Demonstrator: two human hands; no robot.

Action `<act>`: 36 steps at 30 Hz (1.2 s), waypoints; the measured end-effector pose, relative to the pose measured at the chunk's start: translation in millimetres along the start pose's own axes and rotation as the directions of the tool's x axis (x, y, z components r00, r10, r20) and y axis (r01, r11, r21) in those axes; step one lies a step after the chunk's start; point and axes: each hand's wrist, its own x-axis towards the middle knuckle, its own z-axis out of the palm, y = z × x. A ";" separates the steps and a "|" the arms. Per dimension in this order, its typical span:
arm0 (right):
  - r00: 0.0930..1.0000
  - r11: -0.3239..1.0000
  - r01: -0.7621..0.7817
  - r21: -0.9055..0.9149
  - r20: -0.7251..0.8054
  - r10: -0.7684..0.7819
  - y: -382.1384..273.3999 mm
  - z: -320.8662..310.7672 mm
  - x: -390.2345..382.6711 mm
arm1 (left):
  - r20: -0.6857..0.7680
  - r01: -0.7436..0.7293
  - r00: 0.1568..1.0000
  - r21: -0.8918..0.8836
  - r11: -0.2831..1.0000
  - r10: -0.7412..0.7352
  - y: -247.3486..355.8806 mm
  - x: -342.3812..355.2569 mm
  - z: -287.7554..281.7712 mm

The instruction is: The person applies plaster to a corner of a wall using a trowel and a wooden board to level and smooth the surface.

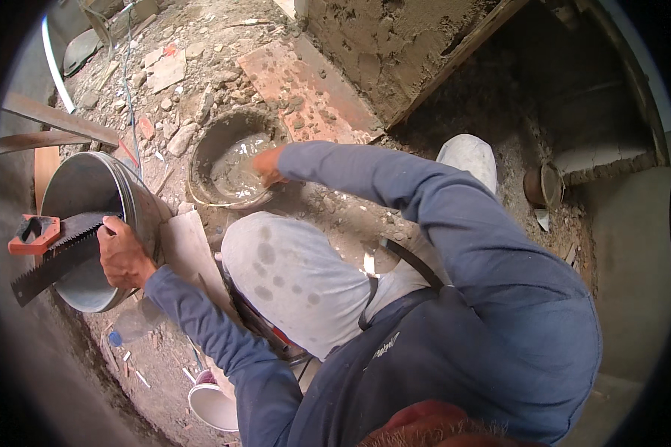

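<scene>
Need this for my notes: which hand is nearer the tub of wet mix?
Right. The right hand reaches into the tub; the left hand is well apart, by the grey bucket.

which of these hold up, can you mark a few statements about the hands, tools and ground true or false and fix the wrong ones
1. The right hand reaches into a round tub of wet mix. True.
2. Both hands are in the wet mix. False: the left hand is at the large bucket on the left.
3. A toothed blade shows beside the left hand. True.
4. The saw handle at far left is blue. False: it is orange and black.
5. The trousers are black. False: they are light grey with dark spots.
6. Clumps lie on a reddish board beyond the tub. True.
</scene>
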 end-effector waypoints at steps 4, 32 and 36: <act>0.998 0.794 -0.050 0.606 0.049 0.026 15.6 4.2 -52.1 | 0.007 0.057 0.998 0.076 0.995 -0.058 -13.1 -1.7 -2.8; 0.504 0.764 0.013 0.645 -0.664 0.552 -8.1 -196.0 -467.2 | 0.054 0.085 0.994 0.108 0.991 -0.091 -18.1 4.9 -0.6; 0.550 0.793 0.007 0.609 -0.665 0.506 4.9 -181.2 -442.4 | 0.076 0.084 0.993 0.073 0.994 -0.089 -23.1 7.6 -0.6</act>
